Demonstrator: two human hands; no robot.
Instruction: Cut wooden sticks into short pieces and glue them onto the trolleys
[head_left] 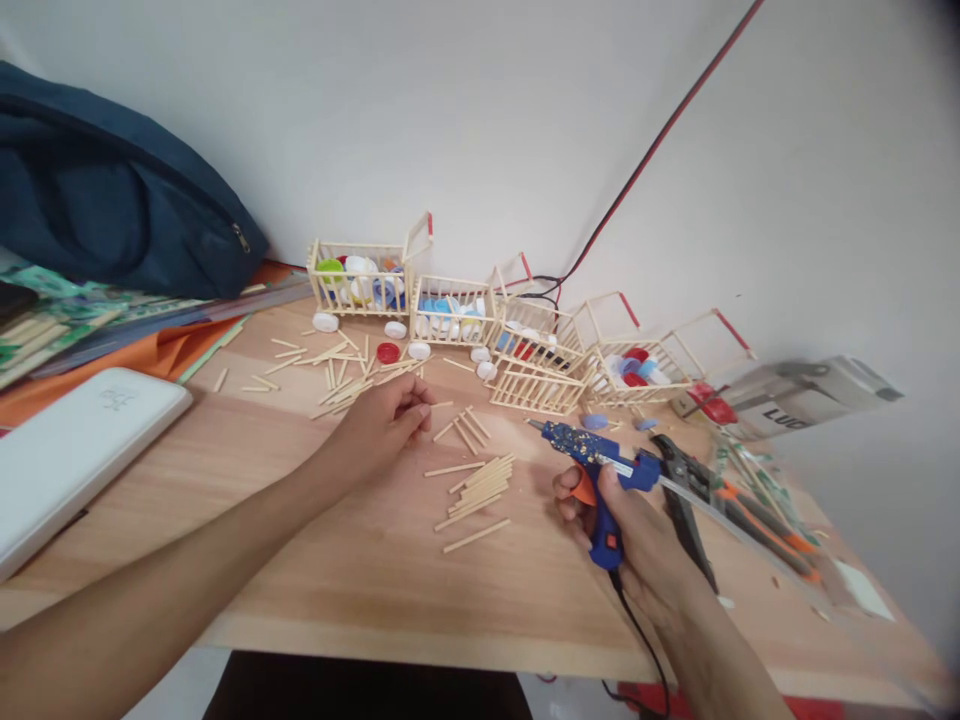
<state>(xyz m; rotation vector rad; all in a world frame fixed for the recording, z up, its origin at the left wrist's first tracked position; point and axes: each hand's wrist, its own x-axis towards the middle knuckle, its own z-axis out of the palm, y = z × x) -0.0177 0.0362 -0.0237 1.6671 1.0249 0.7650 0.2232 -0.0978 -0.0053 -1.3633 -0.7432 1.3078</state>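
My right hand (622, 510) is wrapped round the handle of a blue hot glue gun (600, 460), its nozzle pointing left and a clear glue stick out of its back. Thumb and fingers of my left hand (394, 415) are pinched together, with a short thin wooden stick (442, 404) showing at their tips. Between the hands lie a row of cut wooden sticks (484, 488) and a few more sticks (471, 430). Just beyond the nozzle, a slatted stick frame (536, 388) leans among small stick-built carts (360, 285) filled with bottle caps.
Loose sticks (341, 365) and a red cap (388, 352) lie behind my left hand. A white power bank (90, 450) and a dark blue bag (120, 190) are on the left. Orange-handled pliers (772, 525) and a clear packet (795, 395) lie right. The gun's cord (637, 625) crosses the table's front edge.
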